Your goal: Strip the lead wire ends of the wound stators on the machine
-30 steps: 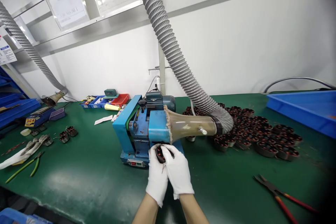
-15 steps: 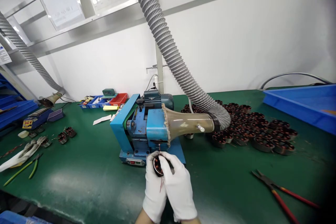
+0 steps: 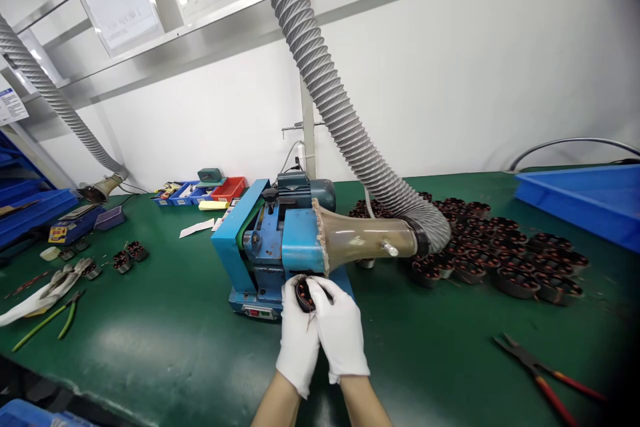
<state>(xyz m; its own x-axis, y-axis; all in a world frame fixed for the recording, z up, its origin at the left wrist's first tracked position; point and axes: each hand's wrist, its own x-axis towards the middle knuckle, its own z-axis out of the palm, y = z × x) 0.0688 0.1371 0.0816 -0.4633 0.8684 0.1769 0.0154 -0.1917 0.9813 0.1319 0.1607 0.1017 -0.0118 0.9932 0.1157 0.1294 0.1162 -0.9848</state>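
Note:
Both hands wear white gloves and hold one motor stator (image 3: 304, 296), a dark ring with copper windings inside. My left hand (image 3: 296, 333) is closed round its left side, and my right hand (image 3: 341, 327) grips it from the right. Thin wire ends hang below the ring. The stator is right at the front opening of a blue bench machine (image 3: 300, 240), under its blue hood; the wires at its far side are hidden there. A translucent tan funnel (image 3: 367, 238) joins the hood to a ribbed grey hose (image 3: 325, 73).
Many more stators (image 3: 515, 280) crowd the green bench at right, near a blue tray (image 3: 590, 203). Red-handled pliers (image 3: 537, 370) lie front right. At left are green-handled cutters (image 3: 53, 320), a loose glove (image 3: 45, 293), a few stators (image 3: 129, 256) and a red bin (image 3: 229, 188).
Both hands have moved forward with the stator, bringing it up against the machine's opening. The wire seen at its top before is now hidden. The whole view has shifted slightly.

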